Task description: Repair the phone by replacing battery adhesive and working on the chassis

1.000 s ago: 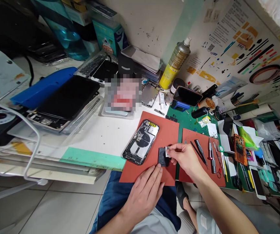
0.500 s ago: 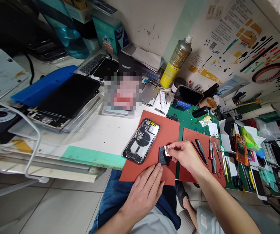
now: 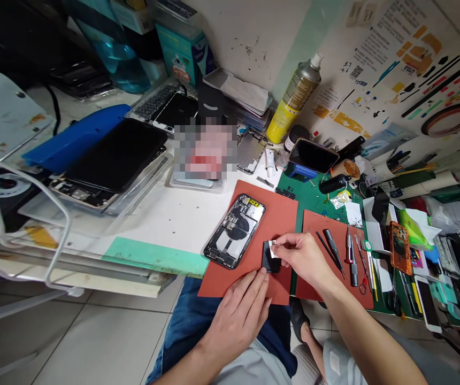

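Fingers [image 3: 284, 243] of the right hand [image 3: 305, 258] pinch a white tab [image 3: 272, 249], shifted slightly farther over the black block [image 3: 269, 262] at four o'clock from the opened phone [image 3: 236, 230], suggesting fine adjustment, while the left hand [image 3: 238, 315] lies flat, fingers together.

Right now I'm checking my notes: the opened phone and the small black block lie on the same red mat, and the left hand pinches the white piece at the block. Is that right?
Not quite: the head view shows the right hand pinching the white piece at the small black block. The opened phone and block do share the red mat.
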Available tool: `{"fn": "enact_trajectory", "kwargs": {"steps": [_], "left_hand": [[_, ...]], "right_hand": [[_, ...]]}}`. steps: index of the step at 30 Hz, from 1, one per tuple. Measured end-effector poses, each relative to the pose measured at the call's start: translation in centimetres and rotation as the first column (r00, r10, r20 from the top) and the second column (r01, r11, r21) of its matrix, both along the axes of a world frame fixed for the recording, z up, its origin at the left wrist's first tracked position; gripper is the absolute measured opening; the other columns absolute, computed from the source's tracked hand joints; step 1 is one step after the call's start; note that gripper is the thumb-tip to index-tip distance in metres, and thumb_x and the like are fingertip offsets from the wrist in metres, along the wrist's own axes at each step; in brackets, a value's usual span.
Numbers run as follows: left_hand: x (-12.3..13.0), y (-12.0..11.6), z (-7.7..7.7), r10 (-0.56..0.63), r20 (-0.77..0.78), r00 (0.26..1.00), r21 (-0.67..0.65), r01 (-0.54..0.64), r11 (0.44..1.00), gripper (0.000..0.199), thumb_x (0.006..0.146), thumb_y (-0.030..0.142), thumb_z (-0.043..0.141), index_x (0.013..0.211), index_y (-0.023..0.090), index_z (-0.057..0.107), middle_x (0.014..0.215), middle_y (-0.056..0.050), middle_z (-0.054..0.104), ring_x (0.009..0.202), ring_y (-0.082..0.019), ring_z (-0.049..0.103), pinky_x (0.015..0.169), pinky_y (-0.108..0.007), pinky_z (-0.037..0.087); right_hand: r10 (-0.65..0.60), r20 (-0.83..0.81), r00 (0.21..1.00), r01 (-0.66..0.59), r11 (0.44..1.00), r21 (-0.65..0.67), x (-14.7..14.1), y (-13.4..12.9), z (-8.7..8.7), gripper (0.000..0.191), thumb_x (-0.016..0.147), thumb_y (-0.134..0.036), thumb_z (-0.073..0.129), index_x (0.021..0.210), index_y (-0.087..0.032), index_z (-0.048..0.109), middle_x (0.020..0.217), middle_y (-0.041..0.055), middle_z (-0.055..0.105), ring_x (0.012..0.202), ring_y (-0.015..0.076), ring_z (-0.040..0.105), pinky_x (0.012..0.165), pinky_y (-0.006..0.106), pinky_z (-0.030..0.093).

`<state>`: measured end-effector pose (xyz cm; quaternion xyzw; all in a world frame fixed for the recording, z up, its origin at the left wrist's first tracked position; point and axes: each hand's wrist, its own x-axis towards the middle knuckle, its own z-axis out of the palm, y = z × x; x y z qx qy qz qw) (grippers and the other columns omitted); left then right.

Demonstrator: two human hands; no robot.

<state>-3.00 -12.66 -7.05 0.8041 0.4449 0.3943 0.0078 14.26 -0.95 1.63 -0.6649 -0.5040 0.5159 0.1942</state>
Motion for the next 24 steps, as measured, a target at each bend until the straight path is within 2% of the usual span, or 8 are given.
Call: {"fn": "enact_trajectory", "kwargs": {"steps": [8,13,20,24], "left_hand": [[0.0,-0.2,-0.1,-0.003,-0.004,1.000,-0.009,0.003,1.000,0.038,0.104,0.012,0.067,0.140,-0.001,0.069,0.140,-0.018,0.076,0.126,-0.033,0.070,0.103,-0.045,0.051],[0.0,-0.2,-0.2,-0.002,-0.006,1.000,-0.015,0.002,1.000,0.040,0.103,0.013,0.069,0.141,-0.001,0.068,0.142,-0.018,0.075,0.127,-0.033,0.070,0.103,-0.045,0.052],[-0.1,-0.1,0.1,-0.004,-0.005,1.000,-0.030,0.004,1.000,0.039,0.104,0.013,0.068,0.140,0.000,0.068,0.141,-0.018,0.076,0.125,-0.032,0.071,0.101,-0.044,0.053],[-0.1,-0.2,0.2,-0.011,-0.014,1.000,-0.038,0.011,0.999,0.039,0.104,0.013,0.068,0.141,0.001,0.068,0.141,-0.017,0.076,0.125,-0.032,0.072,0.102,-0.043,0.053]], "right_hand": [[0.071,0.030,0.997,-0.071,0.997,0.008,-0.1,0.2,-0.3,0.026,0.079,-0.047,0.069,0.072,-0.022,0.070,0.063,-0.0024,0.061,0.056,0.0129,0.050,0.057,0.027,0.042],[0.176,0.055,0.983,-0.177,0.984,0.012,0.3,1.0,0.1,0.025,0.081,-0.045,0.068,0.070,-0.022,0.069,0.064,-0.0027,0.062,0.057,0.0131,0.052,0.058,0.027,0.041],[0.365,0.073,0.928,-0.368,0.929,0.031,0.8,2.3,0.8,0.021,0.084,-0.037,0.067,0.072,-0.021,0.072,0.067,-0.0019,0.067,0.061,0.0126,0.054,0.061,0.026,0.041],[0.472,0.098,0.876,-0.479,0.876,0.055,0.9,3.4,0.9,0.019,0.086,-0.034,0.069,0.075,-0.020,0.075,0.069,-0.0017,0.069,0.063,0.0122,0.053,0.062,0.025,0.039]]}}
